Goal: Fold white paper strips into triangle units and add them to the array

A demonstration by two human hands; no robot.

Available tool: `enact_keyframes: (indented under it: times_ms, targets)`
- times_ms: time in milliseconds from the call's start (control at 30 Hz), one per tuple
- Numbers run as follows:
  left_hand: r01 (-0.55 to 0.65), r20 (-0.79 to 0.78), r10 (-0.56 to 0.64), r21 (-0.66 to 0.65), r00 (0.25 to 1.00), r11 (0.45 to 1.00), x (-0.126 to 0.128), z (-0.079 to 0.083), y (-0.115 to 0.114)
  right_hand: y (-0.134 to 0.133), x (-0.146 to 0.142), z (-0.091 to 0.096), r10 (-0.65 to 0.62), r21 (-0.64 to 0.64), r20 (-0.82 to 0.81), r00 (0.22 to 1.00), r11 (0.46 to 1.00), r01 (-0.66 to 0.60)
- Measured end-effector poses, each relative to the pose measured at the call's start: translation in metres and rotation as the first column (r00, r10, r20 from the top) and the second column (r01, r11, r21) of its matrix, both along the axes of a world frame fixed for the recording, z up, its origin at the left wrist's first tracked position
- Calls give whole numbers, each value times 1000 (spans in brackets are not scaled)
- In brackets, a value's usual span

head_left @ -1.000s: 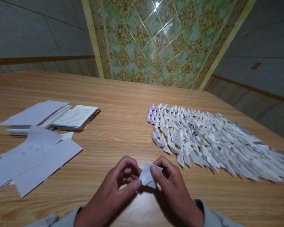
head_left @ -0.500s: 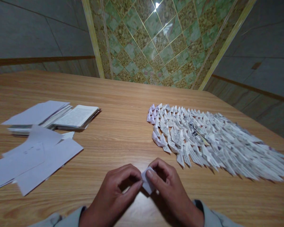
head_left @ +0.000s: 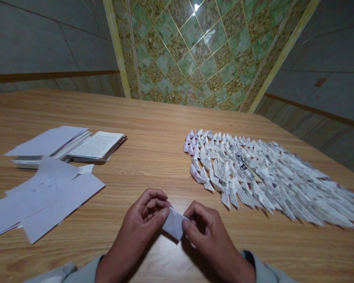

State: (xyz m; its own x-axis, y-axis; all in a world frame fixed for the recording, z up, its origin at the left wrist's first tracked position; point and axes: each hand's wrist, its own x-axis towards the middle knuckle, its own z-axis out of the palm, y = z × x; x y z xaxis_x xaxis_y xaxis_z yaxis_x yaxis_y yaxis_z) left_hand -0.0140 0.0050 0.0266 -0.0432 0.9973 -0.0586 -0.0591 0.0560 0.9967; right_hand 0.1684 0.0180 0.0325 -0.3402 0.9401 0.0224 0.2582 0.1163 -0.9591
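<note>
Between my two hands is a small folded piece of white paper, held just above the table near its front edge. My left hand pinches its upper left corner, thumb on top and fingers curled behind. At the paper's right edge, my right hand grips it between thumb and forefinger. A crease runs across the paper's face. To the right lie many folded paper boats in close rows, most with print on them and a few at the near left end pale lilac.
Loose white sheets overlap on the left of the wooden table. Behind them stands a stack of paper beside an open printed book. A tiled wall panel rises beyond the far edge.
The folded paper has turned and shows a wider face. My left hand has shifted up with its thumb now on the paper; my right thumb has slid to the right edge.
</note>
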Motion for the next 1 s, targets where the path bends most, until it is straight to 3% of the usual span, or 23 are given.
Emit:
enact_keyframes:
  times_ms: [233,367,500,633,767,833,1000]
  targets:
    - [88,-100,-81,66,992,994,2,-7,-12,-4,-1,-5,39,10,7,999,999,-39]
    - [153,-45,-152,30,987,988,2,-10,-10,-5,2,-5,22,81,-40,999,997,-18]
    - [238,-109,-236,12,966,971,1,-10,-6,-4,4,-4,14,120,-63,998,993,-6]
    - [230,-306,-173,164,936,959,-1,-9,-8,-2,5,-2,31,144,-21,999,989,-27]
    - [291,-457,-115,336,882,896,-4,-8,-9,-2,5,-1,61,243,-17,998,968,-55]
    - [290,-464,-97,367,881,884,-5,-6,-7,-2,7,-1,71,282,-40,997,958,-57]
    - [215,-411,-70,319,909,923,-7,0,-3,1,10,-1,28,271,-124,992,963,7]
